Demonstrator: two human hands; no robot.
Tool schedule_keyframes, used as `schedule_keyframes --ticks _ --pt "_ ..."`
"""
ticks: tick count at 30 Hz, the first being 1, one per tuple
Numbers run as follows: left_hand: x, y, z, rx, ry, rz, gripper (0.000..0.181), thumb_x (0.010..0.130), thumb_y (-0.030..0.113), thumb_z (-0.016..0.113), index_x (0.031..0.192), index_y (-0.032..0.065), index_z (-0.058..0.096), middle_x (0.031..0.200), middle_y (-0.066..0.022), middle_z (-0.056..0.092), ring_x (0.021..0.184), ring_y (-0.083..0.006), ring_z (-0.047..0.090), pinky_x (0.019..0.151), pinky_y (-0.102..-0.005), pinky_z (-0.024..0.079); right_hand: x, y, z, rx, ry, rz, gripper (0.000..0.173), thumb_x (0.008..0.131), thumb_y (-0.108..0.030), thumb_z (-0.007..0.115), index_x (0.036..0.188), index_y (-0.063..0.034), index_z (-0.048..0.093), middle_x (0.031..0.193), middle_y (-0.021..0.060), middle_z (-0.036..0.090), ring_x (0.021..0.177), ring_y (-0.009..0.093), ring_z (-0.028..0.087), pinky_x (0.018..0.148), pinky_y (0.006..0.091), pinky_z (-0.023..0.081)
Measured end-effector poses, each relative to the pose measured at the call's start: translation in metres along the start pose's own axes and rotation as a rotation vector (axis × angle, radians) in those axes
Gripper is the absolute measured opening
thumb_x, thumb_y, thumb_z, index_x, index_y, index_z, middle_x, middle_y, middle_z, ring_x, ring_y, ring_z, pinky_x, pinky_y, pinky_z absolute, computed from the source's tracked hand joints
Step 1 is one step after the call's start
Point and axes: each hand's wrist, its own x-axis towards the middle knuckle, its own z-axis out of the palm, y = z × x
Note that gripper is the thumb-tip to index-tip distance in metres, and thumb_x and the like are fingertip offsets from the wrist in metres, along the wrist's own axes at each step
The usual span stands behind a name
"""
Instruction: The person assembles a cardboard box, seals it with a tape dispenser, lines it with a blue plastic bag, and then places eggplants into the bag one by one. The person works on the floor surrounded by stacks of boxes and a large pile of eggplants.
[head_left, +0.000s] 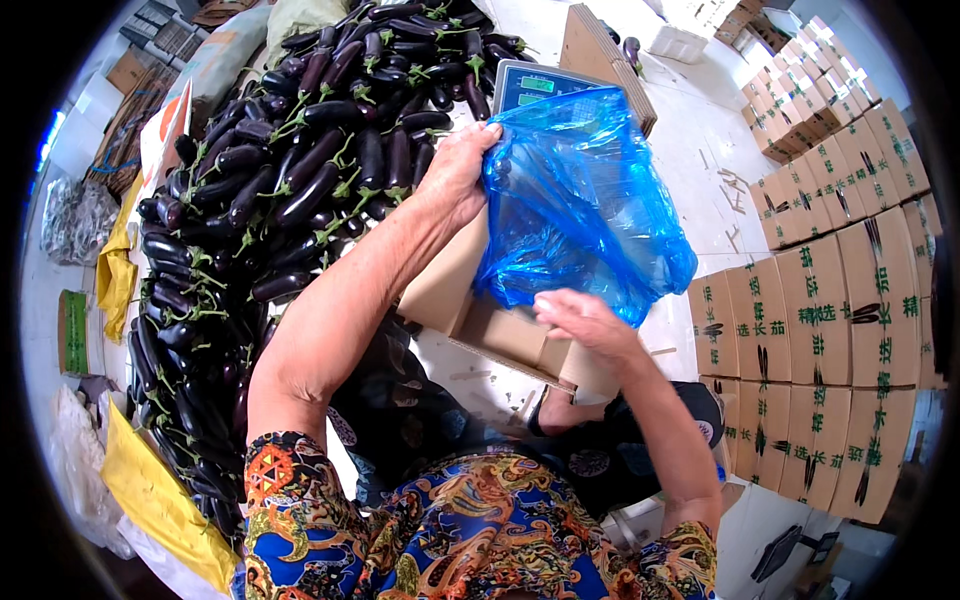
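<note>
A translucent blue plastic bag (577, 202) spreads above an unfolded-top cardboard box (499, 330) in front of me. My left hand (461, 161) pinches the bag's upper left edge between thumb and fingers. Near the bag's lower edge is my right hand (581, 322), fingers loosely spread and slightly blurred; no firm hold shows. Behind the bag, partly covered by it, stands a digital scale (525, 86) with lit displays. Most of the box's inside is hidden under the bag. A large heap of dark purple eggplants (307, 187) lies to the left of the box.
Stacked printed cardboard boxes (817, 307) form a wall on the right. Flat cardboard sheets (607, 64) stand beside the scale. Yellow sacks (161, 495) lie along the heap's left edge. A white foam box (679, 43) is farther back on the tiled floor.
</note>
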Motion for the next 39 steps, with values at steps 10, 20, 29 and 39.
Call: schedule_keyframes --ticks 10,20,29,39 --pt "0.009 0.0 -0.004 0.081 0.133 0.17 0.016 0.099 0.015 0.047 0.099 0.0034 0.057 0.087 -0.0047 0.061 0.075 -0.0155 0.06 0.074 -0.0328 0.054 0.061 0.032 -0.03 1.051 0.318 -0.438 0.043 0.093 -0.019 0.06 0.13 -0.0013 0.045 0.127 0.0137 0.056 0.117 0.029 0.053 0.104 0.0478 0.039" --pt "0.044 0.025 -0.096 0.926 0.563 0.461 0.024 0.09 0.021 0.056 0.092 -0.0009 0.065 0.08 -0.011 0.067 0.071 -0.0171 0.059 0.07 -0.0344 0.047 -0.043 0.015 -0.05 0.534 0.831 -0.435 0.03 0.1 -0.024 0.051 0.117 0.0004 0.054 0.097 0.0068 0.063 0.087 0.013 0.06 0.077 0.0272 0.05" --pt "0.014 0.031 -0.063 0.487 0.189 0.177 0.014 0.093 0.012 0.056 0.099 0.0016 0.064 0.088 -0.0038 0.065 0.075 -0.0113 0.06 0.066 -0.0258 0.051 -0.075 0.031 -0.057 0.339 0.747 -0.243 0.024 0.098 -0.024 0.054 0.107 -0.0015 0.059 0.08 -0.0025 0.059 0.069 0.003 0.053 0.062 0.0192 0.044" --pt "0.007 0.046 -0.051 0.19 0.14 0.187 0.013 0.097 0.011 0.051 0.099 0.0023 0.06 0.086 -0.0045 0.064 0.074 -0.0136 0.063 0.07 -0.029 0.056 -0.004 0.057 -0.016 0.632 0.496 -0.18 0.033 0.093 -0.025 0.062 0.116 -0.003 0.054 0.107 0.0056 0.06 0.103 0.016 0.059 0.086 0.0278 0.047"
